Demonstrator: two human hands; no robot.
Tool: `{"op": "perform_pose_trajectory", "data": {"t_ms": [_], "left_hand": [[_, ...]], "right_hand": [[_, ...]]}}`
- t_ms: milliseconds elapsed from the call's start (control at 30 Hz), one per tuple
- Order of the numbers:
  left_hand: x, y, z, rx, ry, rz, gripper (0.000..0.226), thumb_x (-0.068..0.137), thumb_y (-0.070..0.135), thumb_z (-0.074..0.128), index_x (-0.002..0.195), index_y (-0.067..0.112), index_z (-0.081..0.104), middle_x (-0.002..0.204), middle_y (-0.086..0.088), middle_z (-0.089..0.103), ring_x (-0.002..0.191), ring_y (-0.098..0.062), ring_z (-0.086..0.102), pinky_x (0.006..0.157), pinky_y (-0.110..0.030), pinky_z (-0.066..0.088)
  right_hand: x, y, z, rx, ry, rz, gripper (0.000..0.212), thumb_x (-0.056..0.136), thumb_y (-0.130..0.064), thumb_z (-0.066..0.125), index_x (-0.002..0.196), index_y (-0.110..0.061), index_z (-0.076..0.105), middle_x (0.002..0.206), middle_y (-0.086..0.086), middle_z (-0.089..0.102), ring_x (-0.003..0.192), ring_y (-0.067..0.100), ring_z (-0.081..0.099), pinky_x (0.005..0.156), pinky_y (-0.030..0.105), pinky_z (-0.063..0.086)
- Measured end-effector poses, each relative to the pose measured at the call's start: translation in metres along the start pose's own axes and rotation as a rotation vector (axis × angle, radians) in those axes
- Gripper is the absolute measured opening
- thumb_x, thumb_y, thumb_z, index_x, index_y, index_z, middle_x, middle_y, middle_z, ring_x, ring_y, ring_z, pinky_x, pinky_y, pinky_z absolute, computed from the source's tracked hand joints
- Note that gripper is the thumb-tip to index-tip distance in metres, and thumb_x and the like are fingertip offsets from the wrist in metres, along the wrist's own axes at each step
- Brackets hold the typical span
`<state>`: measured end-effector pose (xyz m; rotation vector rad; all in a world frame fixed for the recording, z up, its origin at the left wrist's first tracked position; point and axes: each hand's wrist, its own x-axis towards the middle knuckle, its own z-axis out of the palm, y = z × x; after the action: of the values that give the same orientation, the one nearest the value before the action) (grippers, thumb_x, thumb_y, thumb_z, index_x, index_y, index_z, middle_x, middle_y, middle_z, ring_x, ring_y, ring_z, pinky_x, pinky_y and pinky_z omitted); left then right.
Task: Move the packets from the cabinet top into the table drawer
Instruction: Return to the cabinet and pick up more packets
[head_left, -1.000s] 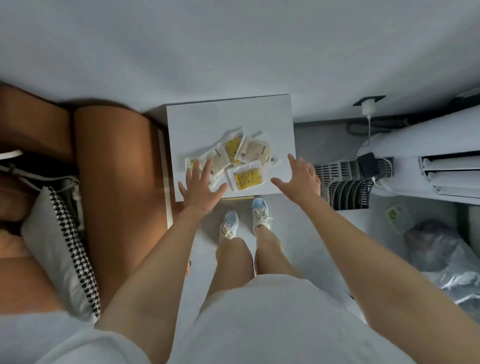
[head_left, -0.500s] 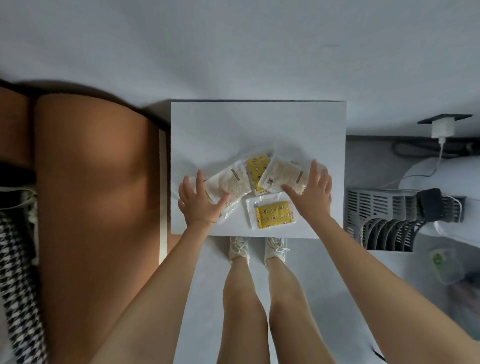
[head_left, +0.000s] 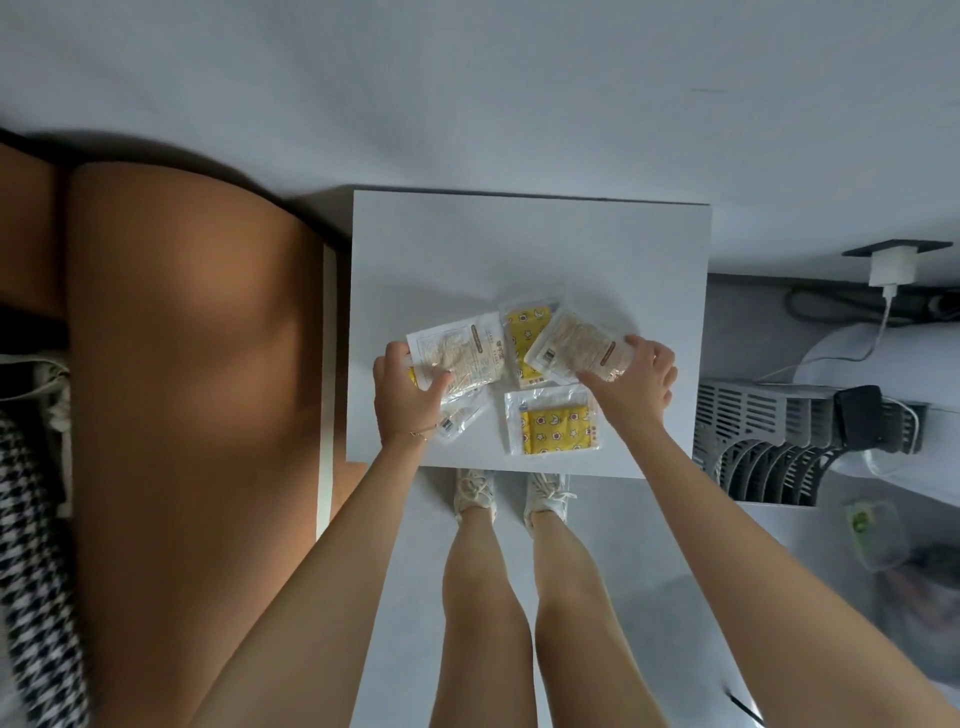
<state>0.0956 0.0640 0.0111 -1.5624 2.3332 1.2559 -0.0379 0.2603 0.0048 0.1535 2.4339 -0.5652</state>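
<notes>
Packets (head_left: 522, 332) lie in a loose, overlapping cluster on the near half of a white cabinet top (head_left: 519, 244), seen from above by a person standing at its near edge. The table drawer they are meant for is not in view.

The left hand (head_left: 402, 397) grips the left pale packet (head_left: 462, 356) at its left end, with the thumb on top and the fingers curled round the edge. This packet's long axis runs roughly left to right, away from the hand.

The right hand (head_left: 631, 387) grips the right pale packet (head_left: 576, 345) at its right end, thumb along the near edge and fingers wrapped behind. This packet slants from far-left to near-right and appears tilted up off the surface.

Between the two, partly covered by both, sits a far yellow packet (head_left: 519, 322). A near yellow packet (head_left: 553, 431) lies flat just beside the right wrist, long axis left to right, so it is nearer that hand. A small clear packet (head_left: 460, 418) lies touching the left hand, partly under the left pale packet.

Each hand already has its packet, so the coming move is likely a lift away.

Each pale packet carries a brown oval label with characters too small to read. Barcodes show on the right pale packet and the small clear one. The yellow packets are printed with moons and stars. No brand is legible.
</notes>
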Motion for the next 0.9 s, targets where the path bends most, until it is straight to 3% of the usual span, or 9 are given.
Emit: {"op": "perform_pose_trajectory", "data": {"t_ms": [100, 200, 300, 433, 600, 700, 800, 867, 900], "left_hand": [[-0.001, -0.002, -0.002, -0.035, -0.033, 0.032, 0.035, 0.079, 0.016, 0.070, 0.105, 0.006, 0.049, 0.112, -0.009, 0.062, 0.100, -0.026, 0.058, 0.075, -0.031, 0.049], [-0.003, -0.004, -0.003, -0.081, -0.050, -0.007, 0.034, 0.082, 0.014, 0.067, 0.108, 0.005, 0.048, 0.114, -0.007, 0.063, 0.096, -0.024, 0.060, 0.068, -0.018, 0.043], [-0.004, -0.005, -0.006, -0.168, -0.063, -0.074, 0.034, 0.082, 0.011, 0.068, 0.109, 0.005, 0.049, 0.115, -0.007, 0.061, 0.094, -0.016, 0.056, 0.061, 0.000, 0.038], [-0.005, -0.006, -0.010, -0.266, -0.074, -0.144, 0.034, 0.080, 0.009, 0.071, 0.106, 0.009, 0.048, 0.112, -0.004, 0.058, 0.101, -0.018, 0.056, 0.068, -0.009, 0.044], [-0.012, -0.003, -0.011, -0.300, -0.071, -0.194, 0.039, 0.081, 0.011, 0.072, 0.113, 0.005, 0.051, 0.110, 0.000, 0.056, 0.097, -0.011, 0.052, 0.064, -0.004, 0.045], [-0.016, -0.005, -0.010, -0.332, -0.028, -0.206, 0.031, 0.079, 0.009, 0.072, 0.103, 0.008, 0.052, 0.109, -0.002, 0.058, 0.096, -0.013, 0.055, 0.060, -0.002, 0.045], [-0.021, -0.009, -0.012, -0.393, 0.013, -0.225, 0.031, 0.078, 0.007, 0.074, 0.097, 0.009, 0.050, 0.113, -0.009, 0.061, 0.097, -0.017, 0.058, 0.066, -0.010, 0.052], [-0.024, -0.011, -0.015, -0.428, 0.042, -0.270, 0.032, 0.077, 0.009, 0.074, 0.097, 0.011, 0.049, 0.115, -0.013, 0.061, 0.100, -0.022, 0.061, 0.078, -0.029, 0.057], [-0.025, -0.011, -0.017, -0.455, 0.056, -0.303, 0.032, 0.077, 0.009, 0.075, 0.096, 0.012, 0.049, 0.114, -0.014, 0.062, 0.100, -0.025, 0.062, 0.081, -0.037, 0.057]], "right_hand": [[0.002, -0.005, 0.001, -0.031, 0.011, -0.047, 0.087, 0.079, -0.040, 0.074, 0.147, -0.016, 0.026, 0.151, 0.005, 0.023, 0.138, 0.027, 0.022, 0.109, 0.048, 0.026], [0.001, -0.009, 0.007, -0.063, 0.020, -0.073, 0.091, 0.083, -0.036, 0.071, 0.152, -0.017, 0.014, 0.156, 0.004, 0.016, 0.143, 0.028, 0.015, 0.113, 0.050, 0.022], [-0.001, -0.010, 0.012, -0.060, 0.032, -0.083, 0.088, 0.085, -0.032, 0.069, 0.153, -0.020, 0.014, 0.150, 0.006, 0.026, 0.138, 0.028, 0.023, 0.112, 0.046, 0.024], [0.003, -0.012, 0.008, -0.041, 0.024, -0.003, 0.085, 0.080, -0.037, 0.073, 0.147, -0.018, 0.025, 0.141, 0.009, 0.037, 0.129, 0.030, 0.031, 0.105, 0.045, 0.028], [0.008, -0.011, 0.000, -0.044, -0.026, 0.027, 0.070, 0.079, -0.035, 0.075, 0.135, -0.014, 0.040, 0.133, 0.010, 0.039, 0.124, 0.028, 0.035, 0.102, 0.041, 0.030], [0.017, -0.009, -0.008, -0.035, -0.043, 0.089, 0.063, 0.078, -0.029, 0.075, 0.129, -0.010, 0.044, 0.130, 0.012, 0.039, 0.123, 0.030, 0.038, 0.101, 0.042, 0.035], [0.020, -0.005, -0.015, 0.064, -0.069, 0.078, 0.046, 0.075, -0.020, 0.076, 0.111, -0.009, 0.049, 0.108, 0.008, 0.055, 0.100, 0.027, 0.056, 0.083, 0.041, 0.051], [0.015, -0.005, -0.023, 0.183, -0.098, 0.071, 0.042, 0.077, -0.013, 0.074, 0.110, -0.008, 0.049, 0.099, 0.004, 0.056, 0.087, 0.022, 0.057, 0.069, 0.030, 0.050], [0.012, -0.005, -0.028, 0.238, -0.103, 0.070, 0.041, 0.078, -0.010, 0.072, 0.111, -0.007, 0.049, 0.098, 0.004, 0.056, 0.087, 0.020, 0.056, 0.070, 0.029, 0.049]]}}
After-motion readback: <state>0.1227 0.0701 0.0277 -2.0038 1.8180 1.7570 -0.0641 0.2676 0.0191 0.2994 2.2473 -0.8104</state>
